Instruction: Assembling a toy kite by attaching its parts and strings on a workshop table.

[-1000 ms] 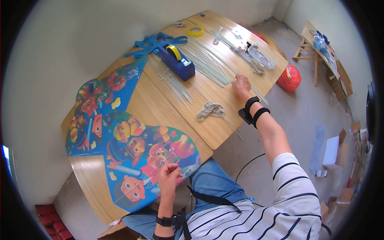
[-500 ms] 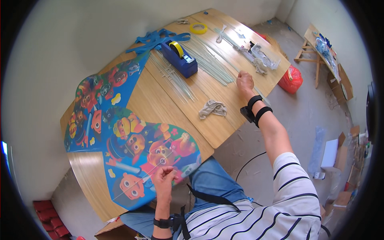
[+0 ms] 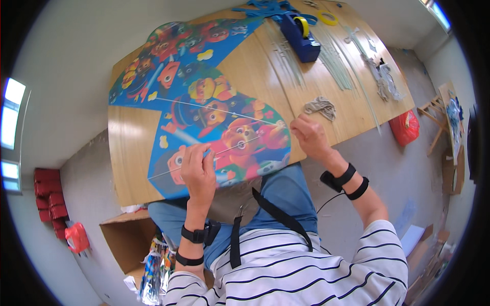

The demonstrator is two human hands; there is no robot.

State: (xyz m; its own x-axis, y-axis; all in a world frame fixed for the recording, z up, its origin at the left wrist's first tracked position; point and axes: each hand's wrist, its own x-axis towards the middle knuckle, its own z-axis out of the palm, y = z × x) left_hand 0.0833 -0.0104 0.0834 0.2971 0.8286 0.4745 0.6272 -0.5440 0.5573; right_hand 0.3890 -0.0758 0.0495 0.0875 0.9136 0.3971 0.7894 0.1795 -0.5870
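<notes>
A kite-like printed sheet (image 3: 245, 166), blue with cartoon figures, spreads over the near left of the wooden table. My right hand (image 3: 310, 136) is closed in a pinch on the right end of a thin pale rod (image 3: 204, 105), which slants across the sheet. Over the sheet's near part my left hand (image 3: 198, 171) has its fingers curled together. It covers part of a second thin rod (image 3: 229, 148) lying on the print; whatever its fingertips pinch is hidden.
Beyond the sheet stand a blue tape dispenser (image 3: 302, 43), a bundle of thin rods (image 3: 334, 66) and a yellow tape roll (image 3: 327, 18). A crumpled grey glove (image 3: 321, 107) lies past my right hand. An open cardboard box (image 3: 122, 237) sits on the floor at left.
My right hand has come back from the far rods toward the sheet, bringing a thin rod that now crosses the print. The view has shifted, and my left hand stays over the sheet's near part.
</notes>
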